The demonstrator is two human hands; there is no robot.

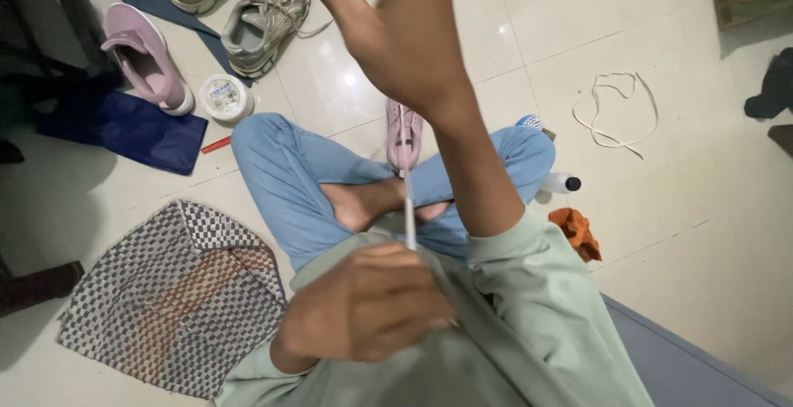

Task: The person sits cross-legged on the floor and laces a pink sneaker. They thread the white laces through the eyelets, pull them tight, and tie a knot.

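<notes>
Your left hand (372, 304) sits low, close to your chest, its fingers curled shut around the lower end of a thin white lace (410, 209). The lace runs straight up from that fist to the pink shoe (404, 134) lying on your crossed legs, between the knees of your blue trousers (289, 176). Your right hand (396, 35) is raised high in front of the camera — its fingers bend inward, but you cannot tell whether they hold anything, as the tips run out of view.

On the tiled floor (686, 201), a checked cloth (173, 300) lies by your left knee, a second pink shoe (144, 56) and a round white tub (225, 97) rest toward the far left corner, and a loose white lace (615, 110) lies well apart toward the right edge.
</notes>
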